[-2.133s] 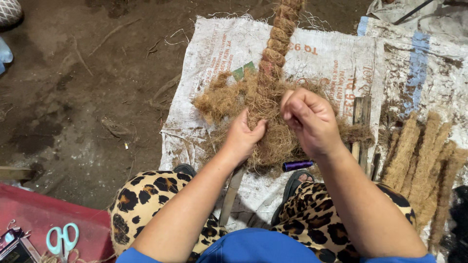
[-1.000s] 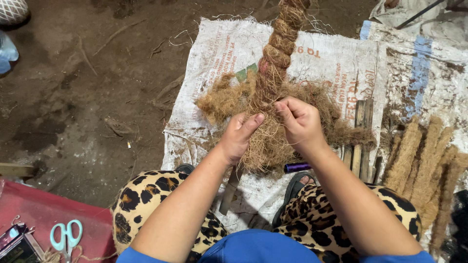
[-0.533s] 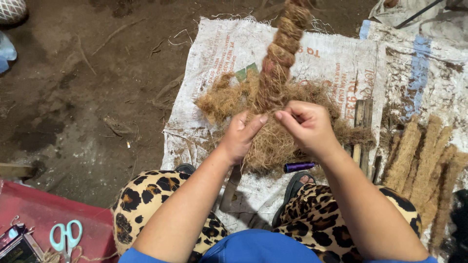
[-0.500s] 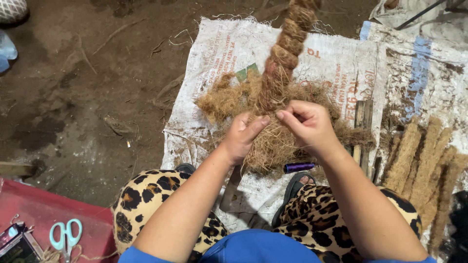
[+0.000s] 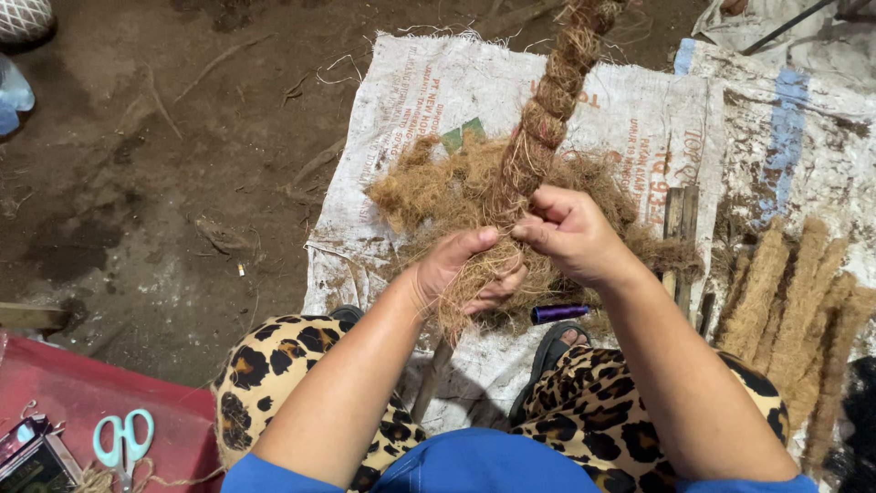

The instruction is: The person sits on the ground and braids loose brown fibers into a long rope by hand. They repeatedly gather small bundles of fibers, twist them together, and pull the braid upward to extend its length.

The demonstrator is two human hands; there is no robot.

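A thick twisted rope of brown coir fibre [image 5: 547, 110] runs from the top of the view down to my hands. My left hand [image 5: 461, 269] grips the loose fibre tuft at the rope's lower end. My right hand [image 5: 570, 233] pinches strands of the same rope just beside it, fingers closed. A heap of loose coir fibre [image 5: 438, 187] lies under and behind the hands on a white woven sack [image 5: 639, 119].
Finished coir ropes [image 5: 794, 301] lie in a row at the right. A purple spool [image 5: 558, 313] rests near my knee. Teal scissors [image 5: 123, 440] sit on a red surface [image 5: 64, 393] at lower left. Bare dirt floor [image 5: 155, 183] spreads to the left.
Both hands have shifted slightly along the rope end, working the fibre; the left hand has closed more firmly around the tuft. The rope leans a bit more to the right.
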